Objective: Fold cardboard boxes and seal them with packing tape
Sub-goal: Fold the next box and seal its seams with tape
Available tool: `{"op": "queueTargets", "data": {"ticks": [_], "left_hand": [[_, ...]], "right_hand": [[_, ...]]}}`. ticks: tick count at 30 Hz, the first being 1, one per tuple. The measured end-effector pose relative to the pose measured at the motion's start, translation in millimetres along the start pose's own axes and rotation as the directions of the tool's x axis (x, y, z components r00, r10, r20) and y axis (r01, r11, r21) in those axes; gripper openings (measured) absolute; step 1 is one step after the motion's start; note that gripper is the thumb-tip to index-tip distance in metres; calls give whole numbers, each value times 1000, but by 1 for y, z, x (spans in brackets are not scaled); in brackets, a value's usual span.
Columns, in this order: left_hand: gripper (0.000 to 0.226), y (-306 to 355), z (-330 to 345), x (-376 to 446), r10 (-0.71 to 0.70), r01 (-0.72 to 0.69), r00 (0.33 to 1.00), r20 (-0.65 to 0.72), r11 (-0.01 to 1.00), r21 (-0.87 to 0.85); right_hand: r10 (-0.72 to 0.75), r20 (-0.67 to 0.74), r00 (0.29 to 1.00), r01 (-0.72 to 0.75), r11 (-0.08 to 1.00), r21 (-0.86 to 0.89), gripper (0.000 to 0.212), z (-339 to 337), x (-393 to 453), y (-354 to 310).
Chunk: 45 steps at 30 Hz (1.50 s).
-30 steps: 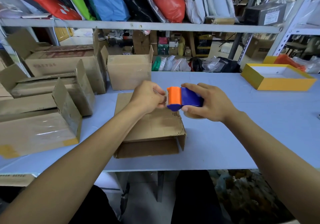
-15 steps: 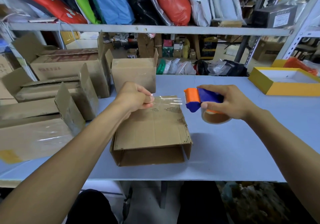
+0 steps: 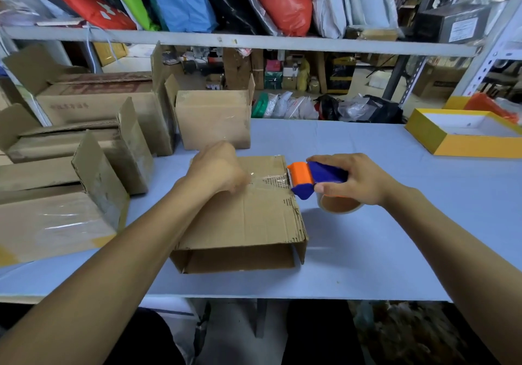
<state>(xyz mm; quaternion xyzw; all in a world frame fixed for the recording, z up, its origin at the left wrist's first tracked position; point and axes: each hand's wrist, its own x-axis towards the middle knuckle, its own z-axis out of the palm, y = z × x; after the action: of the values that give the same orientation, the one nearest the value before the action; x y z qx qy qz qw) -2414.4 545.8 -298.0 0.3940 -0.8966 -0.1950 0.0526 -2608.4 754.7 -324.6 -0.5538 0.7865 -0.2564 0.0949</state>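
Note:
A brown cardboard box (image 3: 248,220) lies on the blue table (image 3: 395,237) in front of me, its open end facing me. My right hand (image 3: 358,181) grips a blue and orange tape dispenser (image 3: 308,178) at the box's right edge, the tape roll (image 3: 339,206) hanging under it. A strip of clear tape (image 3: 271,181) runs from the dispenser leftward across the box top. My left hand (image 3: 217,169) pinches the strip's free end, low over the box top.
Several taped cardboard boxes (image 3: 70,167) crowd the table's left side, and one open box (image 3: 214,119) stands behind the work box. A yellow tray-like box (image 3: 463,136) sits at the far right. A shelf (image 3: 254,40) with coloured bags runs overhead.
The tape strip has been pulled out between my hands. Both hands have come down, bringing the strip onto the box top, with the dispenser now at the box's right edge.

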Motion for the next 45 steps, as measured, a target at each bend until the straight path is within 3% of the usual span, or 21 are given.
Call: {"op": "queueTargets", "data": {"ticks": [4,6,7,9,11,12,15,21,26,29,32,34,37,45], "left_hand": [[46,3,-11,4,-41,35,999,29,980,194],[42,4,-14,5,110,-119,993,52,968,221],[32,6,-11,6,293,-299,954,60,933,198],[19,6,0,0,656,-663,748,94,743,93],[51,-6,16,-2,822,-826,563,81,563,32],[62,-15,22,-1,837,-839,543,60,544,-1],[63,-40,25,-4,783,-781,621,38,622,-48],[46,-62,16,-9,685,-689,725,77,719,94],[44,-54,9,-15,624,-627,777,86,751,207],[32,-18,7,-17,633,-609,774,-5,747,268],[57,10,24,-12,663,-655,748,36,728,205],[86,14,34,-5,598,-618,786,155,753,226],[103,22,40,-2,498,-529,848,181,819,222],[60,36,50,1,440,-447,895,82,870,208]], "right_hand": [[17,-15,1000,-17,998,58,67,5,-5,4],[30,-14,999,-29,996,80,62,8,-5,5],[36,-18,999,-35,996,88,59,10,-5,5],[41,-26,999,-38,994,101,55,11,-6,4],[37,-32,999,-34,993,110,48,11,-8,4],[34,-32,999,-30,993,115,44,11,-8,4],[27,-39,999,-22,991,129,35,13,-10,3],[35,-55,998,-26,988,151,39,16,-10,6],[27,-68,997,-16,988,151,52,25,-12,8],[20,-81,997,-7,989,151,32,25,-11,6],[5,-81,997,7,989,148,28,23,-12,5],[8,-86,996,5,988,155,28,23,-12,5],[1,-84,996,11,990,143,39,23,-10,5],[-20,-109,994,36,989,147,42,21,-9,14]]}}
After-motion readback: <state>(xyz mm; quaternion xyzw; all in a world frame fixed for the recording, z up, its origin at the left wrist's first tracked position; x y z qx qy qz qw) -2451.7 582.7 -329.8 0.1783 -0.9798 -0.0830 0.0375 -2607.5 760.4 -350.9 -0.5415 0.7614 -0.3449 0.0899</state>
